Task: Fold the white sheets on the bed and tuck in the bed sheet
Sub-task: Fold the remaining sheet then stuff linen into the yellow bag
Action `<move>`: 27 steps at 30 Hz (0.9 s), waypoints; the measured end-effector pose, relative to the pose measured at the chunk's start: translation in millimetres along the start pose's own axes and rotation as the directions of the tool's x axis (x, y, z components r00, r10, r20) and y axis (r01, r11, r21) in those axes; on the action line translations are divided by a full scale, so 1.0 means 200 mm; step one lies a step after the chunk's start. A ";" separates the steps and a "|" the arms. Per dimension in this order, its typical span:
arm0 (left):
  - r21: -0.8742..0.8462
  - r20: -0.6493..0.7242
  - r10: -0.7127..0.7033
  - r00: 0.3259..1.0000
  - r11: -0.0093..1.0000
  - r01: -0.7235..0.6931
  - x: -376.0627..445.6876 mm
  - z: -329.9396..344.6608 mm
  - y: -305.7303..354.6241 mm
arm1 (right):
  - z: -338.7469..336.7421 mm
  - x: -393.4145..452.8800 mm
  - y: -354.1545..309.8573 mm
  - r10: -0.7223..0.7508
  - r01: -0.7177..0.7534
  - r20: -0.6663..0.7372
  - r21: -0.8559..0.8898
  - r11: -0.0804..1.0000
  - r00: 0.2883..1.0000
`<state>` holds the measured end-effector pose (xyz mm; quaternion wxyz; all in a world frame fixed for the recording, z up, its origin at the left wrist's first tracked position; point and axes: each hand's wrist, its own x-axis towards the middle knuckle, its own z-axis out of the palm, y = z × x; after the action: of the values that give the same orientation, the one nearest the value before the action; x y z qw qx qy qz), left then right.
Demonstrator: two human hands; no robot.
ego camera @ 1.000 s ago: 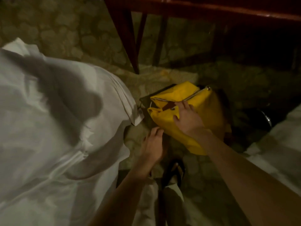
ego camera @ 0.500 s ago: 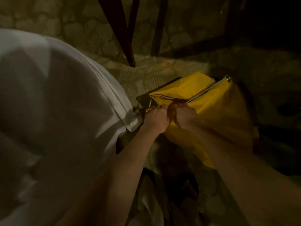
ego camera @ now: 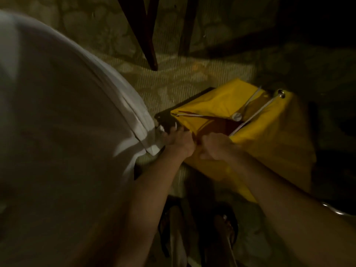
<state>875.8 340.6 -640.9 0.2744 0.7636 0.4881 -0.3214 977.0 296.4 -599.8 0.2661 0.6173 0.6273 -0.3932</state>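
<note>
Since half a second ago my view has dipped and the bag's mouth gapes wider. From the left: white sheets (ego camera: 63, 120) hang bunched off the bed, untouched. Left hand (ego camera: 178, 140) and right hand (ego camera: 213, 145), side by side, clamp the yellow bag (ego camera: 269, 135) rim — spreading it, I judge. Dark chair legs (ego camera: 148, 35) stand beyond — no obstacle.

head view | worn high; faces steeply down at the floor (ego camera: 173, 83) | close over both forearms
</note>
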 end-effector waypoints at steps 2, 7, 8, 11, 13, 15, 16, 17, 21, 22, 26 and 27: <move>-0.093 0.038 0.011 0.999 0.996 -0.008 -0.10 -0.04 0.01 | -0.03 -0.13 -0.02 -0.019 0.018 0.061 0.010 1.000 0.998; -0.138 -0.003 -0.039 0.999 0.990 0.038 -0.41 -0.19 0.01 | -0.12 -0.50 -0.10 -0.052 0.042 0.168 0.062 0.997 0.984; -0.148 -0.032 -0.058 0.998 0.988 0.052 -0.47 -0.22 0.00 | -0.12 -0.57 -0.11 -0.058 0.047 0.147 0.074 0.996 0.987; -0.192 -0.140 -0.091 0.986 0.979 0.063 -0.63 -0.34 -0.06 | -0.17 -0.78 -0.17 -0.032 0.023 0.082 0.108 0.994 0.996; -0.232 -0.198 -0.093 0.976 0.972 0.046 -0.74 -0.42 -0.09 | -0.16 -0.90 -0.20 0.001 -0.007 0.037 0.174 0.985 0.999; -0.263 -0.243 -0.093 0.965 0.964 0.027 -0.83 -0.50 -0.12 | -0.13 -1.02 -0.26 0.036 -0.035 0.002 0.239 0.970 0.999; -0.273 -0.264 -0.096 0.960 0.962 0.021 -0.87 -0.53 -0.14 | -0.10 -1.07 -0.30 0.048 -0.044 -0.006 0.265 0.963 0.999; -0.276 -0.287 -0.099 0.953 0.961 0.016 -0.90 -0.56 -0.16 | -0.07 -1.11 -0.34 0.054 -0.051 -0.002 0.273 0.961 0.999; -0.245 -0.345 -0.117 0.931 0.969 0.030 -0.99 -0.59 -0.27 | 0.06 -1.18 -0.49 0.112 -0.135 0.087 0.340 0.931 0.990; -0.229 -0.353 -0.119 0.928 0.973 0.038 -1.00 -0.58 -0.31 | 0.09 -1.18 -0.51 0.115 -0.150 0.123 0.331 0.932 0.986; -0.183 -0.342 -0.126 0.931 0.981 0.065 -1.04 -0.51 -0.42 | 0.19 -1.18 -0.58 0.088 -0.111 0.209 0.102 0.989 0.974; -0.194 -0.340 -0.130 0.932 0.979 0.065 -1.05 -0.49 -0.43 | 0.20 -1.17 -0.60 0.071 -0.082 0.216 0.040 0.996 0.974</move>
<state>751.4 324.0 -427.7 0.2344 0.7555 0.5936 -0.1481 875.9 139.4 -411.1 0.3320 0.6013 0.5609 -0.4622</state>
